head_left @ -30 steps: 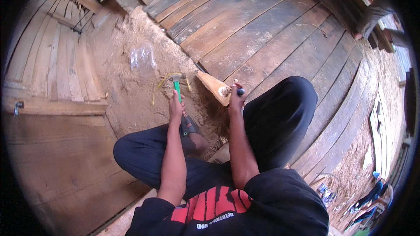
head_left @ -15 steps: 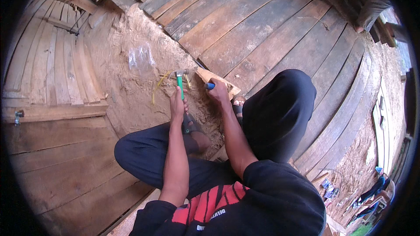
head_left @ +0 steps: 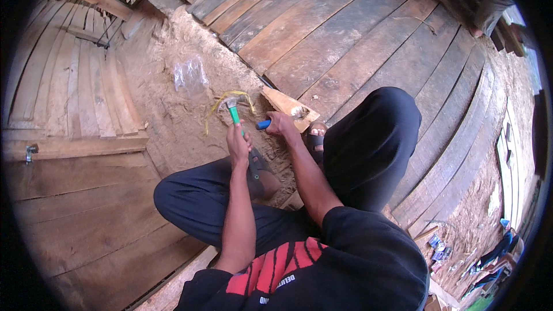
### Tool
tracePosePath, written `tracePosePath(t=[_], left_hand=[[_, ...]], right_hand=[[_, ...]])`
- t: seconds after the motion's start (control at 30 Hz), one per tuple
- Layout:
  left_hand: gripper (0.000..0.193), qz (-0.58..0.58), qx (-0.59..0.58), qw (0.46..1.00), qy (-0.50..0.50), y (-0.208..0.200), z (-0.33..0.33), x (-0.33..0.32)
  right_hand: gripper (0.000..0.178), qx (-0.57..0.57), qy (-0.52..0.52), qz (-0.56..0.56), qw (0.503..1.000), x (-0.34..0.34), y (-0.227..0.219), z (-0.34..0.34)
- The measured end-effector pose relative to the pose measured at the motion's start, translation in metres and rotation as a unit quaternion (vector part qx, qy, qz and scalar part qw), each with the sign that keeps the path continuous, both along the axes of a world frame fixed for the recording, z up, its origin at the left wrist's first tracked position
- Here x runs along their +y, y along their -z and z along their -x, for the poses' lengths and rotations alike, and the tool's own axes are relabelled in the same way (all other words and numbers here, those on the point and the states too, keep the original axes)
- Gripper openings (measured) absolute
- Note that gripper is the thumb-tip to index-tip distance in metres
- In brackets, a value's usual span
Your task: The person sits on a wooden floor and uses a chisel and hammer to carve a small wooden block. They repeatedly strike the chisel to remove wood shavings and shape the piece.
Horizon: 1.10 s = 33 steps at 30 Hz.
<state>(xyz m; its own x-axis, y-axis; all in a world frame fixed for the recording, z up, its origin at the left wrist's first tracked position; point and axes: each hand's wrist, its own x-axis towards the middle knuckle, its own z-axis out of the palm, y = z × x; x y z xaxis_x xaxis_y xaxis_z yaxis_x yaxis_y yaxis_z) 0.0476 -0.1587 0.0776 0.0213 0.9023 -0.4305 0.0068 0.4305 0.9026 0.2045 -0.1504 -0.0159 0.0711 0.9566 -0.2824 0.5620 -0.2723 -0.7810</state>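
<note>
My left hand is wrapped round the handle of a hammer; its grip is green and its metal head points away from me. In my right hand is a blue-handled tool, gripped with the handle's end pointing left; its working end is hidden by the hand. Beside the right hand lies a pale wood block with a hollow cut into it, near my sandalled right foot. The hammer's head is apart from both the block and the blue handle.
Sawdust covers the ground, with a clear plastic bag and a yellow strap on it. Wide planks lie ahead and right; more boards lie left. Another person's leg shows at the far right.
The blue-handled tool and right hand have moved slightly left and off the wood block, uncovering its hollow. The hammer has tilted a little, its head lower in view.
</note>
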Motion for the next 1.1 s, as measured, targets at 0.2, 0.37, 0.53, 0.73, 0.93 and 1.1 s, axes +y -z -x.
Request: tracePosePath(t=[0.2,0.37,0.53,0.73,0.93,1.1], left_hand=[[0.030,0.006,0.004,0.993,-0.115,-0.006,0.002,-0.031],[0.030,0.014,-0.009,0.990,-0.139,0.002,0.008,-0.035],[0.031,0.038,-0.016,0.992,-0.123,0.012,0.009,-0.036],[0.042,0.016,0.045,0.995,-0.086,0.027,0.003,-0.038],[0.045,-0.045,0.138,0.983,-0.110,0.067,0.018,-0.037],[0.045,-0.053,0.096,0.980,-0.167,0.078,0.012,-0.054]], right_hand=[[0.028,-0.056,0.028,-0.030,0.998,0.006,-0.001,0.009],[0.025,-0.075,0.022,-0.010,0.997,0.001,-0.002,0.018],[0.024,-0.071,0.052,-0.029,0.996,0.004,-0.006,0.017],[0.025,-0.069,0.043,-0.040,0.996,0.011,0.004,0.009],[0.026,-0.064,0.062,-0.045,0.995,0.006,-0.008,0.015],[0.024,-0.075,0.044,-0.028,0.996,0.007,-0.003,0.012]])
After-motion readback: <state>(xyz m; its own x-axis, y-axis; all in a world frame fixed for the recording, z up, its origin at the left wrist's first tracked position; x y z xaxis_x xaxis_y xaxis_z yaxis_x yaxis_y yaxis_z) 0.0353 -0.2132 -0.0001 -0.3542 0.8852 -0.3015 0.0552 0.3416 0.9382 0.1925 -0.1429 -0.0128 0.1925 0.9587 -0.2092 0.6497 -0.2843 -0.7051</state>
